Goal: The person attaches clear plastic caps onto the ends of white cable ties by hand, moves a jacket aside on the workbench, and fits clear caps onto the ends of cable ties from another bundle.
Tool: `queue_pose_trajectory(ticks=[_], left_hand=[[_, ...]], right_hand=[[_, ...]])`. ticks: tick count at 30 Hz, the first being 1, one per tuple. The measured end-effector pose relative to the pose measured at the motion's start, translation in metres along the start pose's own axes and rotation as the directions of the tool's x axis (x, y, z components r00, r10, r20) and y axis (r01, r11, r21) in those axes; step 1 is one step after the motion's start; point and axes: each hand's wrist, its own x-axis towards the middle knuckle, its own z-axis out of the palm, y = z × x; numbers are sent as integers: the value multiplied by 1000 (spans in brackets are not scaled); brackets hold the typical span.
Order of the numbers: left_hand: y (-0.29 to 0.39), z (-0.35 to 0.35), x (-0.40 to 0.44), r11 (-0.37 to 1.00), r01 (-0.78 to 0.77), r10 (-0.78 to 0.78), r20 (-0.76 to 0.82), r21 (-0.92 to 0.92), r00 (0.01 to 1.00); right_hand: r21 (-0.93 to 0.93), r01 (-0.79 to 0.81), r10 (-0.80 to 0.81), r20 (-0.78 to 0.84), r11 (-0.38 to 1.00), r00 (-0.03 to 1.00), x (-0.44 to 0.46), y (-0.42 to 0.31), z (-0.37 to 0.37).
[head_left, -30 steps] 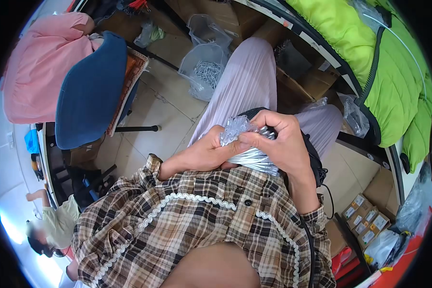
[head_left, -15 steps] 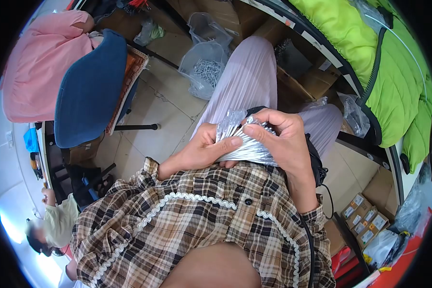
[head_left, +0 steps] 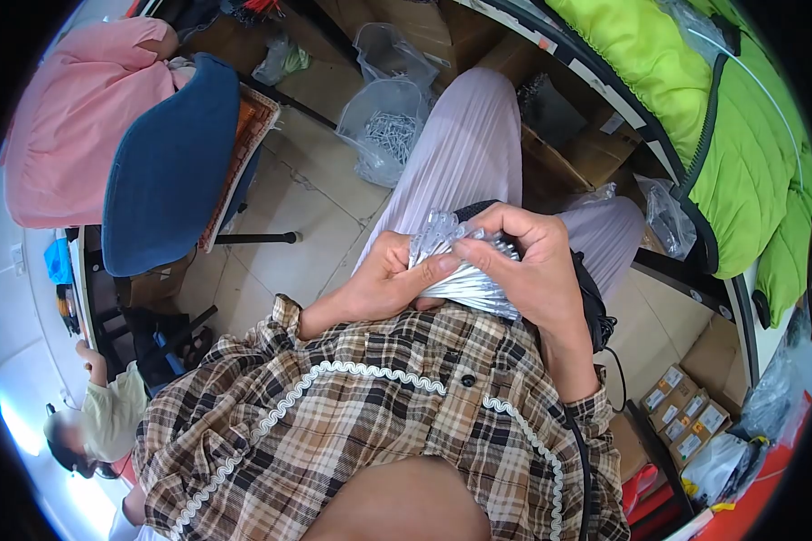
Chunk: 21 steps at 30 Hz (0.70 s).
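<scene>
A fanned bundle of thin white, silvery sticks with clear plastic-looking ends (head_left: 474, 287) is held over my lap; its exact kind I cannot make out. My left hand (head_left: 383, 277) grips it from the left, thumb laid across the sticks and fingers mostly hidden beneath. On the other side my right hand (head_left: 534, 261) is closed at the bundle's upper end, thumb and bent index finger pinching among the tips. How many sticks sit in that pinch is hidden.
Clear plastic bins (head_left: 383, 126) with small metallic pieces stand on the tiled floor by my knee. A blue chair (head_left: 171, 171) holds a person in pink. A green padded jacket (head_left: 740, 135) covers the right-hand table. Small cartons (head_left: 686, 410) lie lower right. Another person (head_left: 108, 415) is at far left.
My right thumb and fingers have shifted slightly at the bundle's upper end. The clear tips are spread a little differently. Both hands stay over my lap, still holding the bundle.
</scene>
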Motion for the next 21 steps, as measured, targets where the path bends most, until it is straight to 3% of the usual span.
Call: queue_pose_trajectory(ticks=[3,8,18,21], left_hand=[[-1,0,0,999,-3,3,11,33,1000],[6,1,3,998,3,-4,30,58,1000],[6,3,4,987,69,-76,46,145,996],[6,3,4,989,78,-84,49,123,995]], right_hand=[[-46,63,-61,46,997,997,1,8,-2],[8,-16,16,-19,1000,1000,1,-4,0],[-93,58,-52,65,994,997,1,5,-8],[-36,49,-49,14,998,999,1,1,-2]])
